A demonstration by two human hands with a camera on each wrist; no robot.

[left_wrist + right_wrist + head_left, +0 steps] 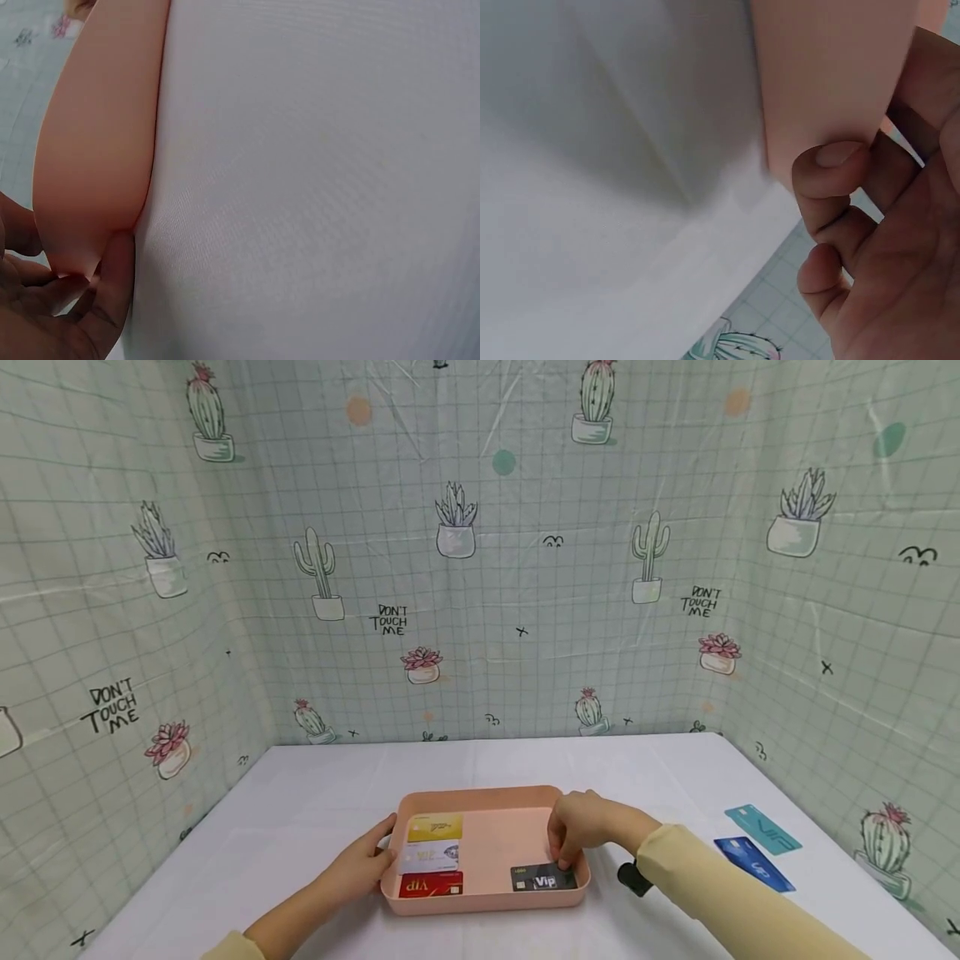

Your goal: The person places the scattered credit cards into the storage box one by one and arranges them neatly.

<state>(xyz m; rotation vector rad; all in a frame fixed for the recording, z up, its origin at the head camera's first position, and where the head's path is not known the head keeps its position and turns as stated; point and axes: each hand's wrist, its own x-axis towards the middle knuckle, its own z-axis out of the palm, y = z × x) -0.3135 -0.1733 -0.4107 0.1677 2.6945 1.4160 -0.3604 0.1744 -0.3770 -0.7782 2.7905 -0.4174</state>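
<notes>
A shallow pink tray [487, 902] sits on the white table. My left hand [360, 860] grips its left end, fingers and thumb around the corner; the left wrist view shows the fingers [112, 289] at the tray wall [101, 142]. Reaching over the right rim, my right hand [585, 821] has thumb and fingertips at the upper right corner of a black Vip card [532, 880] lying in the front right. In the right wrist view, curled fingers [829, 176] are outside the tray wall; the card is hidden there. Down the tray's left side lie yellow [435, 828], silver [431, 857] and red [431, 884] cards.
To the right on the table are a teal VIP card [763, 829] and a blue VIP card [753, 864]. A small black object [634, 878] shows beneath the right wrist. Cactus-print cloth walls [517, 610] enclose the table at the back and sides.
</notes>
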